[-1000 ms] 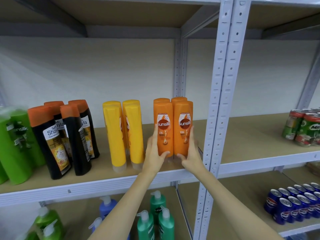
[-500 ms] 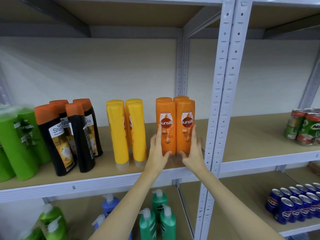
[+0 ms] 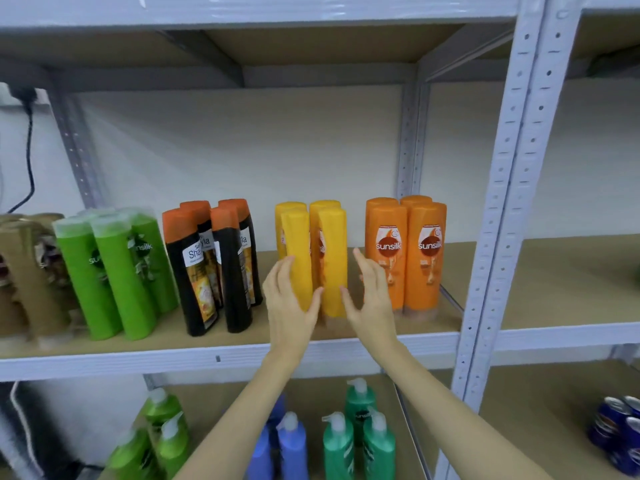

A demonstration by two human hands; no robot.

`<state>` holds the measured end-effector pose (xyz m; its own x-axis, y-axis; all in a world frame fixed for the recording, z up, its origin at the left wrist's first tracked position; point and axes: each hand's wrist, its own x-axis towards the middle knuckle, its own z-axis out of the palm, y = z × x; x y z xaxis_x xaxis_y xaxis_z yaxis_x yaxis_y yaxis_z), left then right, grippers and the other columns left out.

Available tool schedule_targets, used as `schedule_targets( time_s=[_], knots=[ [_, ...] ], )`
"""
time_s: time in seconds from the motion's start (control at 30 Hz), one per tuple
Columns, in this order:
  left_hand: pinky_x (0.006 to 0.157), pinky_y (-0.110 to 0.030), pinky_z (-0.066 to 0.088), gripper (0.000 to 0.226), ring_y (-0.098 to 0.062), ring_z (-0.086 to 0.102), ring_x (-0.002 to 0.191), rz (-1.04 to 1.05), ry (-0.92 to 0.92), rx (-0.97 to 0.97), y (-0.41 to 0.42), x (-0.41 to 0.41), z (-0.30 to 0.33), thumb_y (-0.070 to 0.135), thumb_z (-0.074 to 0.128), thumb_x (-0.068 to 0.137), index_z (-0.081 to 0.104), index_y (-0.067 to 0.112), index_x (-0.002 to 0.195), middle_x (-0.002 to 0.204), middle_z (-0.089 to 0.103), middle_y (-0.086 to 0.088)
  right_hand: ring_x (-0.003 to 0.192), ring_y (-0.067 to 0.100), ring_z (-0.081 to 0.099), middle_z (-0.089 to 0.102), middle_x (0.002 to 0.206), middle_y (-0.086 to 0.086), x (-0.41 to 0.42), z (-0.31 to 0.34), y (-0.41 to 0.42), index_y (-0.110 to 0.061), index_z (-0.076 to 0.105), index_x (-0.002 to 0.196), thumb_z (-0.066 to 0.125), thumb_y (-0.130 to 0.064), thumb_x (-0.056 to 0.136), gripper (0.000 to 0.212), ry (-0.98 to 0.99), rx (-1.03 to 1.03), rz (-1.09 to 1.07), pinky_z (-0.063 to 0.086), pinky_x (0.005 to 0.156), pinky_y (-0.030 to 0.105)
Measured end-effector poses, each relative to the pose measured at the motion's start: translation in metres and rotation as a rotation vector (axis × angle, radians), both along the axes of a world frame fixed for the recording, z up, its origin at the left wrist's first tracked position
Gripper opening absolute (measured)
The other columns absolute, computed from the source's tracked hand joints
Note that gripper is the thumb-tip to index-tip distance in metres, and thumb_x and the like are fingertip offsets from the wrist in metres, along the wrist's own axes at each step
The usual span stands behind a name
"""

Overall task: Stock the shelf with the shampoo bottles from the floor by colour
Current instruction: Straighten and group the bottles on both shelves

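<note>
The left hand (image 3: 289, 303) has its fingers (image 3: 282, 271) straight and loosely spread, laid against the left face of the front yellow bottles (image 3: 313, 261), with the thumb crossing low over the gap between the two front ones. The right hand (image 3: 372, 296) is just right of that same group, its fingers (image 3: 363, 263) straight and apart, the thumb tip close to or touching the right front yellow bottle; the blur makes contact hard to tell. Neither hand curls round anything. Between the two hands the yellow bottles stand upright in a tight cluster of four, two in front and two behind, tall and rounded at the top, turned so that only a sliver of reddish label shows at their edges. Just right of the right hand stand four orange bottles (image 3: 407, 254), also upright and two deep, their white "sunsilk" lettering facing forward. Left of the left hand comes a cluster of black bottles (image 3: 214, 268) with orange caps and white labels, then bright green bottles (image 3: 114, 271) with clear caps, and at the far left brown bottles (image 3: 24, 271), blurred. All of these groups rest on the same board of the shelf (image 3: 225, 358), near its front edge. Below the hands, on the lower board, stand pump bottles (image 3: 349, 434) in green and blue, and far to the lower right some blue cans (image 3: 620, 434).
</note>
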<state>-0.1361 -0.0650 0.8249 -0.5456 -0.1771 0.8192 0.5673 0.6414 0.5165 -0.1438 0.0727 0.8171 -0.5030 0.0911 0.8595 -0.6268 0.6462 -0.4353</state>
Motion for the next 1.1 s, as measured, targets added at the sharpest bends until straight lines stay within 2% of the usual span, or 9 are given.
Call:
schedule_targets(
  time_s=[0.13,0.23,0.43,0.53,0.67,0.8,0.97,1.03,1.1],
  knots=[
    [0.105,-0.039,0.032,0.100,-0.026,0.028,0.132,-0.004,-0.253,0.028,-0.009,-0.006,0.003,0.037,0.074,0.073,0.011,0.015,0.145,0.144,0.028,-0.014,0.112,0.023,0.050,0.043,0.127,0.010,-0.009,-0.002,-0.016,-0.045,0.004,0.143,0.057,-0.036,0.087,0.078,-0.125,0.061,-0.019,0.048,0.091,0.037],
    [0.105,-0.041,0.035,0.104,-0.023,0.032,0.133,-0.099,-0.328,0.054,-0.019,-0.012,0.001,0.035,0.075,0.073,0.002,0.023,0.146,0.144,0.028,-0.009,0.108,0.023,0.051,0.045,0.125,0.010,-0.012,-0.005,-0.019,-0.048,-0.006,0.141,0.060,-0.039,0.086,0.086,-0.175,0.095,-0.020,0.050,0.087,0.035],
    [0.106,-0.040,0.038,0.090,-0.005,0.035,0.124,-0.284,-0.323,0.001,-0.036,-0.017,0.000,0.023,0.070,0.080,0.007,0.035,0.143,0.142,0.034,-0.002,0.109,0.013,0.049,0.047,0.125,0.005,-0.018,-0.008,-0.018,-0.036,0.009,0.145,0.062,-0.025,0.087,0.079,-0.182,0.071,0.033,0.045,0.092,0.026],
    [0.101,-0.048,0.043,0.089,-0.015,0.041,0.129,-0.385,-0.335,0.024,-0.055,-0.025,0.000,0.021,0.070,0.080,0.009,0.046,0.139,0.141,0.033,0.005,0.117,-0.002,0.039,0.041,0.130,-0.012,-0.020,-0.004,-0.014,-0.042,0.009,0.144,0.063,-0.018,0.087,0.082,-0.270,-0.001,0.165,0.037,0.099,0.016],
    [0.100,-0.040,0.045,0.083,-0.020,0.041,0.130,-0.516,-0.420,0.055,-0.073,-0.030,0.008,0.006,0.065,0.082,0.013,0.047,0.132,0.139,0.034,0.005,0.134,0.008,0.035,0.032,0.143,-0.012,-0.027,-0.004,-0.010,-0.043,0.008,0.145,0.060,-0.013,0.088,0.083,-0.377,-0.064,0.314,0.039,0.107,0.043],
    [0.105,-0.036,0.038,0.080,-0.016,0.035,0.133,-0.566,-0.478,0.036,-0.084,-0.035,0.009,-0.002,0.057,0.085,0.010,0.040,0.134,0.144,0.032,0.001,0.133,0.012,0.036,0.030,0.139,-0.017,-0.028,-0.002,-0.008,-0.046,0.004,0.144,0.059,-0.015,0.089,0.084,-0.430,-0.050,0.320,0.040,0.105,0.050],
    [0.101,-0.030,0.038,0.092,-0.008,0.037,0.128,-0.519,-0.455,0.073,-0.075,-0.031,0.011,0.008,0.068,0.080,0.002,0.042,0.135,0.147,0.031,-0.002,0.128,0.005,0.038,0.034,0.143,-0.009,-0.022,0.002,-0.017,-0.044,0.003,0.145,0.072,-0.034,0.078,0.096,-0.408,-0.076,0.226,0.042,0.104,0.037],
    [0.104,-0.032,0.035,0.106,-0.011,0.033,0.133,-0.483,-0.432,0.085,-0.069,-0.032,0.010,0.017,0.076,0.073,-0.004,0.041,0.137,0.150,0.026,-0.001,0.123,0.004,0.037,0.034,0.140,-0.002,-0.020,0.002,-0.023,-0.042,-0.001,0.144,0.076,-0.038,0.071,0.106,-0.380,-0.054,0.143,0.041,0.100,0.030],
    [0.109,-0.038,0.032,0.114,-0.014,0.029,0.136,-0.448,-0.435,0.087,-0.062,-0.033,0.008,0.018,0.079,0.069,-0.008,0.037,0.140,0.152,0.020,-0.002,0.121,0.011,0.040,0.034,0.135,0.003,-0.020,0.000,-0.026,-0.046,-0.008,0.140,0.080,-0.038,0.067,0.114,-0.363,-0.020,0.056,0.043,0.096,0.032]
  ],
)
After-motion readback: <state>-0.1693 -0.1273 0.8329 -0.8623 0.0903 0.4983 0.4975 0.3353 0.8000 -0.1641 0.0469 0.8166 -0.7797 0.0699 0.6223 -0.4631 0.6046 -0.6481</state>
